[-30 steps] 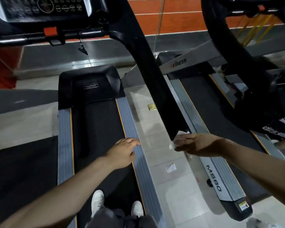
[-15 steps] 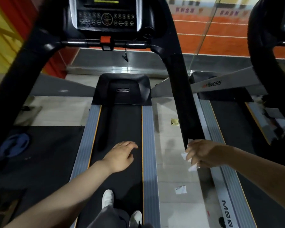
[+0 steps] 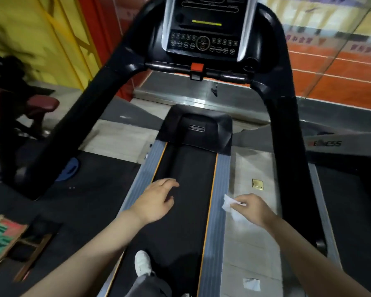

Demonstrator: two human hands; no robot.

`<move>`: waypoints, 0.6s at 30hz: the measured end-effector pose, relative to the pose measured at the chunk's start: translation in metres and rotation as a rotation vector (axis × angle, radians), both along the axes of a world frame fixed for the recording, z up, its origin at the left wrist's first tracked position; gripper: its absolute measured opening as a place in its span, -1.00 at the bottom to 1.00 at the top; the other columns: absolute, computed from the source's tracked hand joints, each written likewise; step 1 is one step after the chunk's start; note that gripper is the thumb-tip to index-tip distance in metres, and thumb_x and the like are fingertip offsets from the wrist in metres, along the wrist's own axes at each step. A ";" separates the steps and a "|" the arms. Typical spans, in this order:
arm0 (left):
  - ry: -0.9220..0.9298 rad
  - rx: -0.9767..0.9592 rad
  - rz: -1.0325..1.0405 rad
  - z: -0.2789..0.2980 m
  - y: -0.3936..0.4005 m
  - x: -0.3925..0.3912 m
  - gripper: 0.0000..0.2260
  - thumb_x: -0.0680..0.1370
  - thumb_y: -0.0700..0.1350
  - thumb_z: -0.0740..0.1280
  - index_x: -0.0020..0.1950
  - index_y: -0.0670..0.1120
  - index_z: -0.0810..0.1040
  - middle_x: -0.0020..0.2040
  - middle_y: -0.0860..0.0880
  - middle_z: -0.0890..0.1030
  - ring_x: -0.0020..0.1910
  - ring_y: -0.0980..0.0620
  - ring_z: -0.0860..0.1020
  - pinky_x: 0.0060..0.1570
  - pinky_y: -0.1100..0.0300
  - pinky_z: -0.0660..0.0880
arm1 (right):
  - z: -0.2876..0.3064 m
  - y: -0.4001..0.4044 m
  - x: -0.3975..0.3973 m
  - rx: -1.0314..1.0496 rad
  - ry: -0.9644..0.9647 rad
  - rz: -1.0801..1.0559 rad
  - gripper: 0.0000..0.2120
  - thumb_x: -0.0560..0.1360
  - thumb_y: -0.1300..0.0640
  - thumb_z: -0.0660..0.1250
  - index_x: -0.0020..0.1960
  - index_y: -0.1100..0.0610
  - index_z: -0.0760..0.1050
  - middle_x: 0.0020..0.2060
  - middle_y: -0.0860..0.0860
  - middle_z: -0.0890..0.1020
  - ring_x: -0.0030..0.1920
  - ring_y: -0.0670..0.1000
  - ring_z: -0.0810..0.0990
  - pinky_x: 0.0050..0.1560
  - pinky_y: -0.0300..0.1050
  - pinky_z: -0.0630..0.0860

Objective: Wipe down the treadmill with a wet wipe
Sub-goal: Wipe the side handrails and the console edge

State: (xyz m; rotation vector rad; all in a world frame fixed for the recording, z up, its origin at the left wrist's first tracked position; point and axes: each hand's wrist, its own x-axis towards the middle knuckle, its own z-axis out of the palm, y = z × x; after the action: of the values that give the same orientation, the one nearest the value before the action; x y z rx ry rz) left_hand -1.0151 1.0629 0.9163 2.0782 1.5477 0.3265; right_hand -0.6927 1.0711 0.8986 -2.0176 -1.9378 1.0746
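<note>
The treadmill (image 3: 189,189) runs lengthwise away from the person, its belt's long axis pointing toward the console (image 3: 204,28) at the far end, black uprights on either side. A second treadmill (image 3: 341,189) lies parallel on the right, tiled floor (image 3: 251,243) between them. The left hand (image 3: 156,200) hovers over the belt, fingers loose and apart. The right hand (image 3: 253,207) pinches a crumpled wet wipe (image 3: 228,205) above the right side rail's edge. A paper scrap (image 3: 251,284) lies on the floor.

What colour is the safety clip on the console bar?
Red-orange safety clip, clearest in the head view.
</note>
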 end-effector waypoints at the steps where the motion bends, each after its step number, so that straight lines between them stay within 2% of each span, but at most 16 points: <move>1: 0.003 0.019 0.033 0.004 0.005 -0.016 -0.61 0.62 -0.12 0.23 0.45 0.03 0.36 0.48 0.09 0.32 0.48 0.07 0.25 0.43 0.23 0.13 | 0.005 0.011 -0.022 -0.030 0.084 -0.015 -0.79 0.54 0.05 0.32 -0.19 0.12 0.62 -0.25 0.09 0.63 -0.19 0.02 0.60 -0.22 -0.24 0.38; 4: 0.009 0.071 0.144 0.017 0.020 -0.068 -0.61 0.59 -0.14 0.26 0.43 -0.02 0.40 0.44 0.02 0.38 0.45 0.01 0.32 0.43 0.17 0.21 | 0.019 0.049 -0.086 -0.089 0.245 0.012 -0.81 0.55 0.01 0.30 -0.12 0.05 0.65 -0.24 -0.05 0.66 -0.21 -0.09 0.63 -0.17 -0.23 0.46; 6: -0.004 0.124 0.225 0.027 0.029 -0.100 -0.62 0.57 -0.17 0.28 0.40 -0.07 0.44 0.42 -0.01 0.42 0.43 0.00 0.35 0.41 0.20 0.22 | 0.026 0.078 -0.126 -0.076 0.305 0.048 -0.80 0.55 0.02 0.28 -0.09 0.05 0.65 -0.21 -0.02 0.67 -0.20 -0.05 0.66 -0.17 -0.17 0.52; 8: -0.008 0.179 0.298 0.038 0.037 -0.129 -0.62 0.55 -0.21 0.30 0.38 -0.10 0.45 0.41 -0.03 0.43 0.43 0.01 0.35 0.39 0.26 0.19 | 0.033 0.107 -0.166 -0.029 0.339 0.081 -0.77 0.53 0.00 0.26 -0.11 0.12 0.61 -0.26 0.01 0.61 -0.23 -0.04 0.61 -0.18 -0.12 0.48; 10: 0.000 0.219 0.350 0.048 0.046 -0.158 -0.63 0.55 -0.20 0.29 0.37 -0.10 0.46 0.40 -0.02 0.43 0.44 0.02 0.33 0.38 0.28 0.15 | 0.040 0.132 -0.204 0.018 0.348 0.117 -0.74 0.53 -0.02 0.25 -0.15 0.14 0.56 -0.32 -0.04 0.51 -0.26 -0.08 0.49 -0.19 -0.11 0.39; 12: 0.007 0.253 0.386 0.054 0.057 -0.188 -0.63 0.54 -0.16 0.27 0.35 -0.11 0.47 0.39 -0.04 0.44 0.43 0.02 0.33 0.37 0.35 0.11 | 0.049 0.153 -0.242 0.051 0.379 0.143 -0.73 0.57 0.03 0.24 -0.18 0.20 0.52 -0.34 -0.06 0.45 -0.29 -0.11 0.42 -0.21 -0.12 0.32; 14: 0.000 0.270 0.427 0.059 0.069 -0.215 -0.61 0.51 -0.11 0.24 0.33 -0.11 0.48 0.39 -0.05 0.45 0.42 0.02 0.33 0.36 0.41 0.07 | 0.054 0.174 -0.275 0.073 0.424 0.156 -0.69 0.59 0.07 0.24 -0.09 0.34 0.50 -0.30 -0.01 0.43 -0.25 -0.08 0.39 -0.20 -0.12 0.28; 16: -0.003 0.272 0.476 0.063 0.081 -0.237 -0.62 0.52 -0.13 0.25 0.34 -0.10 0.48 0.42 -0.04 0.42 0.45 0.01 0.29 0.40 0.34 0.08 | 0.059 0.193 -0.303 0.081 0.488 0.150 -0.64 0.60 0.07 0.23 -0.02 0.42 0.45 -0.27 0.02 0.41 -0.23 -0.08 0.37 -0.17 -0.13 0.27; 18: 0.005 0.259 0.489 0.064 0.093 -0.254 -0.60 0.51 -0.09 0.21 0.35 -0.08 0.48 0.44 -0.03 0.40 0.48 -0.01 0.28 0.44 0.22 0.13 | 0.062 0.208 -0.325 0.058 0.559 0.111 -0.68 0.61 0.07 0.23 0.01 0.35 0.53 -0.25 0.01 0.50 -0.21 -0.11 0.45 -0.15 -0.16 0.36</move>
State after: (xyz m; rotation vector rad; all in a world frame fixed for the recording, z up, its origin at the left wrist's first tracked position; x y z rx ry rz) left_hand -1.2690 1.1555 0.9804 1.8508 2.1027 0.7300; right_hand -1.0180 1.2795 0.9604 -1.3863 -1.7604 1.4014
